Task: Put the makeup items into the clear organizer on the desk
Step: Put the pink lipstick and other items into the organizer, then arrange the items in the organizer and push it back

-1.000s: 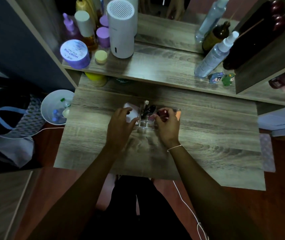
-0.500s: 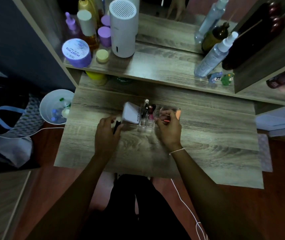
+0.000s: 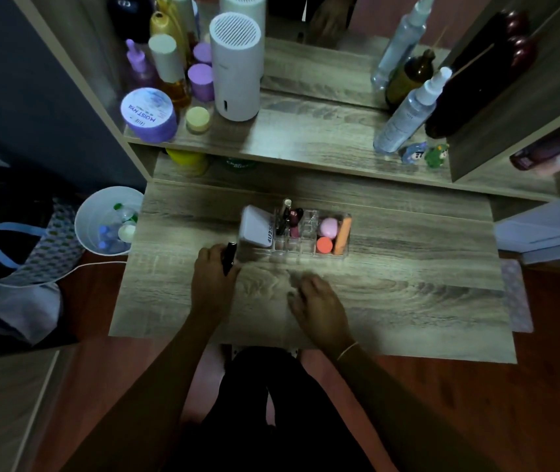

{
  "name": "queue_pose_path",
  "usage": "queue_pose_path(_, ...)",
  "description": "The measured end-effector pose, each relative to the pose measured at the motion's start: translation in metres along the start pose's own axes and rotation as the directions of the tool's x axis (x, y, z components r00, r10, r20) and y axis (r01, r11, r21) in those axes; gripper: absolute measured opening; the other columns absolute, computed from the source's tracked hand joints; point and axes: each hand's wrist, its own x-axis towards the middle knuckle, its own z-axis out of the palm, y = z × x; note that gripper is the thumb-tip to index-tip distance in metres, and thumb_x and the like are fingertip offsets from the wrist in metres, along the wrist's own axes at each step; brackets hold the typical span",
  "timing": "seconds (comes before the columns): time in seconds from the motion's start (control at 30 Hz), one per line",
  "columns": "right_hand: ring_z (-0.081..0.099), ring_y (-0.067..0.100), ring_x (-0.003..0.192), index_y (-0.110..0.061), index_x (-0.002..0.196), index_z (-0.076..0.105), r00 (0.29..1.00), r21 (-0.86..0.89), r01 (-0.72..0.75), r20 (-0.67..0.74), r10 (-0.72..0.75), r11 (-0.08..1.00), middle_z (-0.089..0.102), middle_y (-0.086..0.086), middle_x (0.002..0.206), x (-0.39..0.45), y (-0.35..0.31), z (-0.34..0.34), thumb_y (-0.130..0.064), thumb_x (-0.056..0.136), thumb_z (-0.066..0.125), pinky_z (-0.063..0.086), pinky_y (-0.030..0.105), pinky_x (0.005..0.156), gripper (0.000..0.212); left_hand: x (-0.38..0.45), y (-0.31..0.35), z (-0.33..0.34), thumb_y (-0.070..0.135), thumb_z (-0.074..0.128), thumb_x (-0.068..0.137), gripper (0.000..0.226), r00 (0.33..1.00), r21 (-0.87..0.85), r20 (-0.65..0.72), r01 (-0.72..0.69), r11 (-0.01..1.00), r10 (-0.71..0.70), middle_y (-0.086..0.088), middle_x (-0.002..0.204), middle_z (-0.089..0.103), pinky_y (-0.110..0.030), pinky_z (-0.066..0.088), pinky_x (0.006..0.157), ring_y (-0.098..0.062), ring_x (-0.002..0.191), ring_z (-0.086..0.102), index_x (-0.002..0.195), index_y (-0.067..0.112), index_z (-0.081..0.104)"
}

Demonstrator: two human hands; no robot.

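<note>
The clear organizer (image 3: 309,251) stands mid-desk. A white compact (image 3: 254,226) leans in its left end. Dark tubes and a red lipstick (image 3: 293,221) stand in the middle slots. A pink sponge (image 3: 328,227), an orange sponge (image 3: 324,245) and an orange stick (image 3: 343,235) fill the right compartment. My left hand (image 3: 212,279) is just left of the organizer's front corner, shut on a slim black tube (image 3: 229,257). My right hand (image 3: 317,306) hovers over the bare desk in front of the organizer, blurred, fingers apart, holding nothing.
A raised shelf behind carries a white cylinder (image 3: 236,66), a purple jar (image 3: 149,114), bottles and spray bottles (image 3: 411,110). A white bin (image 3: 108,221) and a bag (image 3: 16,247) sit on the floor to the left. The desk's front edge (image 3: 305,345) is near my knees.
My right hand has drawn back from the organizer toward me, leaving the sponges and stick inside. My left hand let go of the compact and now grips the black tube.
</note>
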Motion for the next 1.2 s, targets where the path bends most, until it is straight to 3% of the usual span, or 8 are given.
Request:
queue_pose_path(0.1,0.059,0.034,0.11,-0.009,0.117,0.061,0.996,-0.124,0.041,0.078,-0.032,0.991,0.059,0.016,0.123,-0.01,0.006,0.011,-0.025,0.081,0.066,0.05,0.04,0.092,0.039,-0.002,-0.001,-0.001,0.019,0.066,0.085,0.04,1.0,0.017,-0.014,0.005,1.0,-0.005,-0.02,0.113,0.054,-0.038,0.043,0.079,-0.033,0.102,0.054,0.12,0.005,0.053)
queue_pose_path(0.37,0.034,0.035,0.141,-0.017,0.143,0.042,0.99,-0.206,-0.032,0.129,0.059,0.978,0.036,0.017,0.152,-0.017,0.014,0.019,-0.041,0.093,0.052,0.031,0.052,0.113,0.056,-0.025,0.003,-0.007,0.016,0.066,0.08,0.028,0.991,-0.114,-0.061,0.114,0.987,-0.121,-0.012,0.103,0.061,-0.037,0.044,0.073,-0.028,0.089,0.059,0.105,0.011,0.055)
queue_pose_path(0.43,0.029,0.034,0.143,-0.021,0.147,0.035,0.988,-0.206,-0.035,0.137,0.064,0.978,0.031,0.015,0.156,-0.019,0.017,0.02,-0.044,0.095,0.047,0.026,0.052,0.114,0.058,-0.032,0.009,-0.008,0.016,0.068,0.08,0.027,0.998,-0.179,-0.012,0.051,0.983,-0.055,-0.006,0.099,0.065,-0.032,0.048,0.069,-0.021,0.082,0.063,0.103,0.017,0.055)
queue_pose_path(0.53,0.027,0.034,0.144,-0.021,0.148,0.033,0.987,-0.197,-0.04,0.146,0.069,0.98,0.029,0.015,0.156,-0.019,0.019,0.021,-0.045,0.095,0.048,0.022,0.052,0.115,0.06,-0.034,0.026,-0.008,0.017,0.072,0.08,0.028,0.995,-0.254,0.036,-0.08,0.964,0.092,0.006,0.099,0.068,-0.009,0.044,0.065,-0.001,0.079,0.06,0.102,0.025,0.057)
queue_pose_path(0.73,0.027,0.031,0.145,-0.022,0.146,0.036,0.986,-0.143,-0.059,0.148,0.08,0.988,0.03,0.013,0.157,-0.017,0.023,0.023,-0.045,0.095,0.049,0.022,0.05,0.116,0.057,-0.007,0.062,0.003,0.012,0.071,0.081,0.024,0.963,-0.233,-0.032,-0.267,0.935,0.267,-0.005,0.101,0.068,0.001,0.041,0.072,-0.007,0.086,0.059,0.103,0.011,0.061)
queue_pose_path(0.9,0.022,0.029,0.147,-0.025,0.148,0.03,0.985,-0.121,-0.069,0.15,0.087,0.99,0.026,0.011,0.158,-0.017,0.022,0.021,-0.045,0.095,0.047,0.011,0.045,0.118,0.059,0.012,0.072,0.01,0.007,0.065,0.085,0.022,0.924,-0.106,-0.009,-0.38,0.919,0.381,-0.017,0.104,0.067,-0.022,0.043,0.076,-0.025,0.092,0.063,0.106,0.001,0.062)
queue_pose_path(1.07,0.019,0.029,0.147,-0.027,0.149,0.026,0.985,-0.101,-0.076,0.147,0.09,0.992,0.024,0.011,0.159,-0.018,0.021,0.021,-0.045,0.095,0.045,0.015,0.048,0.118,0.06,0.019,0.072,0.013,0.016,0.064,0.088,0.024,0.926,-0.082,0.028,-0.373,0.924,0.377,-0.014,0.106,0.067,-0.024,0.042,0.069,-0.012,0.083,0.056,0.109,0.006,0.062)
queue_pose_path(1.2,0.023,0.031,0.146,-0.027,0.149,0.027,0.988,-0.087,-0.064,0.135,0.076,0.994,0.026,0.012,0.158,-0.019,0.023,0.023,-0.044,0.095,0.048,0.018,0.05,0.117,0.061,0.024,0.071,0.015,0.021,0.065,0.086,0.024,0.933,-0.061,0.051,-0.354,0.933,0.357,-0.01,0.103,0.067,-0.03,0.045,0.067,-0.014,0.081,0.057,0.108,0.011,0.062)
